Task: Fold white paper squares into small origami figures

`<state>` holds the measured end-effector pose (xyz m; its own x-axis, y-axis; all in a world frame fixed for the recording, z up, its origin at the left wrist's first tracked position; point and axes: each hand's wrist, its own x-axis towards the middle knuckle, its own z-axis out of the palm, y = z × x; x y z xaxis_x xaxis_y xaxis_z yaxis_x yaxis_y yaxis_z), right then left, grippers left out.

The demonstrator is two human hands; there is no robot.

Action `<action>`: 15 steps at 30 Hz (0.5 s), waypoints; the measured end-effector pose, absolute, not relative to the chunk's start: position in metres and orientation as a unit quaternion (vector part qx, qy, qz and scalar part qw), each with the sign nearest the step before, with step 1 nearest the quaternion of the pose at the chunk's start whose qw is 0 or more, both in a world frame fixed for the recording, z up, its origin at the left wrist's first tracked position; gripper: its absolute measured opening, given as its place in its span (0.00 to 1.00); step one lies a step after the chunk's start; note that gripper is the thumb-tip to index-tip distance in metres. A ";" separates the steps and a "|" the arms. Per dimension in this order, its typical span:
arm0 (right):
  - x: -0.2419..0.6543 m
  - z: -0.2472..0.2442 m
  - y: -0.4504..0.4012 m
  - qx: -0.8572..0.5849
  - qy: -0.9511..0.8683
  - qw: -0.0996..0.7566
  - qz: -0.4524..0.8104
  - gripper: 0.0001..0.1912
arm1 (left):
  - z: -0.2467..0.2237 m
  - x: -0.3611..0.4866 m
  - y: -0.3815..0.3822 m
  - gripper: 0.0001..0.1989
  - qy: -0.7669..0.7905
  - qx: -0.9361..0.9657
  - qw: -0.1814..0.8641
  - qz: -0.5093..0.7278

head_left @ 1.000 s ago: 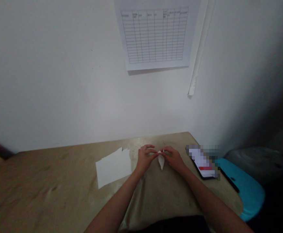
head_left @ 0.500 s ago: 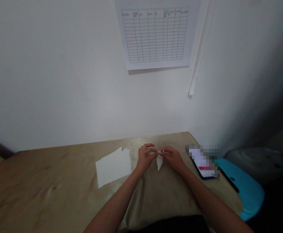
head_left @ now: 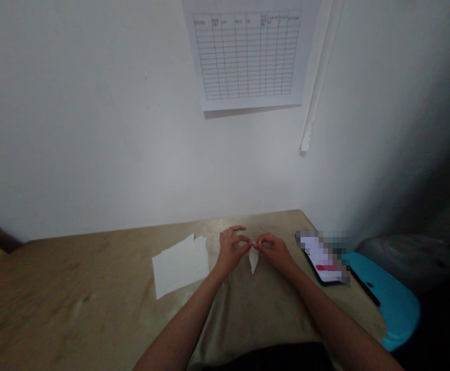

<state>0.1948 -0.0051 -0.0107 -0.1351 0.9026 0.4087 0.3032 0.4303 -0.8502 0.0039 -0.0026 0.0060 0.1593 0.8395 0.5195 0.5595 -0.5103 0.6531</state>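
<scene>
Between both hands, a small white piece of tissue paper [head_left: 253, 259] hangs down to a point, its top pinched together. My left hand [head_left: 233, 251] grips the top from the left with thumb and index finger, the other fingers loosely raised. From the right, my right hand [head_left: 274, 251] pinches the same top edge, fingertips nearly touching those of the left. To the left of my left hand, a larger white sheet of tissue [head_left: 181, 268] with a torn upper edge lies flat on the brown-covered table [head_left: 104, 288].
A phone [head_left: 323, 263] with a lit, partly blurred screen lies near the table's right edge. Beyond that edge is a turquoise stool [head_left: 398, 304]. A printed table sheet [head_left: 251, 62] hangs on the white wall behind.
Both hands stay almost in place. The hanging tip of the small tissue piece has shifted very slightly down and to the right.
</scene>
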 end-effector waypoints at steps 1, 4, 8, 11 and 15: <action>0.195 -0.010 -0.006 -0.438 -0.690 0.489 0.306 0.14 | 0.007 0.004 -0.003 0.02 0.468 0.746 0.156 0.447; 0.194 -0.008 -0.007 -0.439 -0.690 0.486 0.307 0.14 | 0.009 0.003 -0.003 0.03 0.469 0.747 0.156 0.445; 0.191 -0.009 -0.008 -0.444 -0.679 0.495 0.312 0.14 | 0.014 0.004 -0.005 0.02 0.470 0.748 0.160 0.440; 0.190 -0.011 -0.007 -0.438 -0.679 0.496 0.318 0.14 | 0.016 0.005 -0.006 0.02 0.470 0.750 0.165 0.434; 0.191 -0.013 -0.005 -0.428 -0.686 0.493 0.321 0.13 | 0.011 0.004 -0.004 0.02 0.463 0.749 0.170 0.442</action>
